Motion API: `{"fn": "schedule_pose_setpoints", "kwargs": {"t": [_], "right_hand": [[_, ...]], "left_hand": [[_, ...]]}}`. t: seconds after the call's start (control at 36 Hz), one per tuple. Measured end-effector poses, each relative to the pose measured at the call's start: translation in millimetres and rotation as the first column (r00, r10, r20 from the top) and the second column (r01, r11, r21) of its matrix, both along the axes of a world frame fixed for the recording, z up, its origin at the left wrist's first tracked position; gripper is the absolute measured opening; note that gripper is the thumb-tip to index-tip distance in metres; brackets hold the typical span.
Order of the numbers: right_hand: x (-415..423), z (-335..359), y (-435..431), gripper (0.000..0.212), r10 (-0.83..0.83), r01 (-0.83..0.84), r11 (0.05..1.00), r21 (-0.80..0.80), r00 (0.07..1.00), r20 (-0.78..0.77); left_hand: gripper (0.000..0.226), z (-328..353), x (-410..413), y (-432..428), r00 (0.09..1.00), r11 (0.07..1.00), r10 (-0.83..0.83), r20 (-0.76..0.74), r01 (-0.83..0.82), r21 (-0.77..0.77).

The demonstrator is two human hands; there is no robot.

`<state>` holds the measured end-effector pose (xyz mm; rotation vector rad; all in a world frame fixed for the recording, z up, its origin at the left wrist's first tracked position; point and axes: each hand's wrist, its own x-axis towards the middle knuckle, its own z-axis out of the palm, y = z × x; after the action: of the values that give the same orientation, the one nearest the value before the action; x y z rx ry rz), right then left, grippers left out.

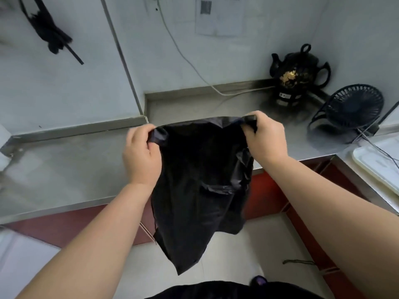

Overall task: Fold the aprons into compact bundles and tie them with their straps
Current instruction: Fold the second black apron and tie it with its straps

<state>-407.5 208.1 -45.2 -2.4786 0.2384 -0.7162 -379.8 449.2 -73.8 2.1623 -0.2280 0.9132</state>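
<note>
Head view, one moment.

- Black apron [200, 180]: held up in the air by its top edge and stretched between the two hands. The cloth hangs freely in front of the front edge of the steel table [64, 169]. Its top edge is level with the tabletop, and its lower corner dangles over the floor [237, 255], close to the person's body. The fabric is creased, with a horizontal fold about halfway down.
- Left hand [142, 156]: fingers curled, pinching the upper left corner of the apron, which is bunched between thumb and fingers.
- Right hand [265, 137]: fingers curled over the upper right corner, gripping bunched cloth. It sits slightly higher and farther over the table than the left.
- Both forearms are bare and reach forward from the bottom of the view.

Surroundings:
- Black teapot-shaped kettle with gold decoration [300, 70] stands on its base at the back right of the table. A white cord [187, 59] runs down the wall to it.
- Small black desk fan [354, 106] is just right of the kettle.
- White tray [377, 169] lies on the side counter at far right.
- Black fabric bundle with a loose strap [49, 33] hangs on the wall panel at upper left. I cannot tell whether it is an apron.
- Paper sheets [220, 16] are fixed to the wall above the table.
</note>
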Motion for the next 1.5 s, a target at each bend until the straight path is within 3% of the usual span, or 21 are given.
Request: {"fn": "schedule_pose_setpoints", "kwargs": {"t": [0.06,0.11,0.22,0.31,0.42,0.53,0.61,0.67,0.75,0.86,0.94,1.03,1.11,1.17,1.22,1.36,1.5], "right_hand": [[6.6,-1.5,2.1,0.023,0.009,-0.020,0.998,-0.064,0.985,-0.175],[10.9,-7.6,0.4,0.023,0.004,-0.046,0.990,-0.132,0.952,-0.307],[17.2,-13.3,0.9,0.024,0.006,-0.038,0.994,-0.107,0.958,-0.286],[25.1,-9.3,-4.2,0.021,-0.014,-0.018,0.996,-0.091,0.940,-0.342],[27.1,1.3,-10.1,0.021,0.057,-0.068,0.997,-0.032,0.960,-0.273],[22.5,7.8,-8.6,0.018,0.206,-0.182,0.968,0.171,0.969,-0.137],[23.6,9.9,-6.9,0.016,0.196,-0.167,0.947,0.274,0.977,-0.081],[27.7,10.4,-8.2,0.018,0.146,-0.117,0.972,0.205,0.981,-0.132],[35.4,8.8,-11.0,0.025,0.011,-0.021,0.999,-0.035,0.963,-0.270],[43.1,13.5,-5.3,0.024,-0.115,0.086,0.991,-0.099,0.935,-0.336],[50.4,22.0,-3.7,0.020,-0.090,0.105,0.994,0.028,0.940,-0.328],[61.4,29.1,-3.6,0.016,-0.012,0.087,0.938,0.334,0.976,-0.219],[74.0,41.1,-1.3,0.015,0.051,0.017,0.660,0.751,0.996,-0.067],[84.8,48.4,-2.9,0.025,0.050,-0.053,0.539,0.841,0.998,0.031],[100.9,54.7,-10.3,0.030,0.046,-0.109,0.503,0.857,0.994,0.099],[138.7,64.2,-33.1,0.037,0.092,-0.118,0.771,0.626,0.993,0.075],[192.3,59.2,-59.2,0.045,0.168,-0.150,0.848,0.509,0.986,0.010]], "left_hand": [[0.031,-2.9,13.8,7.4,0.976,0.995,-0.058,-0.208,0.073,0.065],[0.027,-11.8,21.0,14.5,0.867,0.960,-0.086,-0.491,0.203,0.191],[0.024,-9.2,17.4,18.3,0.943,0.990,0.050,-0.328,-0.004,0.139],[0.025,-5.9,26.6,18.2,0.918,0.977,-0.003,-0.397,0.087,0.193],[0.020,-1.8,27.8,18.9,0.940,0.994,-0.007,-0.341,0.044,0.101],[0.016,0.5,30.9,18.7,0.914,0.996,-0.089,-0.396,0.081,-0.038],[0.018,3.1,35.3,14.5,0.898,0.989,-0.148,-0.415,0.134,-0.061],[0.020,4.2,40.5,14.4,0.894,0.990,-0.120,-0.432,0.141,0.017],[0.023,4.2,43.6,14.7,0.904,0.971,-0.021,-0.427,0.119,0.205],[0.025,9.0,44.4,9.1,0.926,0.985,-0.028,-0.377,0.089,0.145],[0.026,19.3,51.9,3.9,0.906,0.984,-0.075,-0.416,0.135,0.117],[0.027,34.5,57.9,-7.6,0.887,0.986,-0.166,-0.431,0.137,-0.098],[0.028,47.5,74.1,-22.1,0.855,0.927,-0.306,-0.420,0.166,-0.336],[0.027,52.6,86.2,-28.9,0.853,0.890,-0.349,-0.389,0.172,-0.422],[0.027,57.2,103.3,-38.7,0.856,0.843,-0.384,-0.347,0.171,-0.510],[0.021,61.8,149.3,-61.8,0.846,0.682,-0.484,-0.223,0.206,-0.701],[0.027,41.5,207.6,-80.7,0.859,0.706,-0.436,-0.269,0.141,-0.694]]}}
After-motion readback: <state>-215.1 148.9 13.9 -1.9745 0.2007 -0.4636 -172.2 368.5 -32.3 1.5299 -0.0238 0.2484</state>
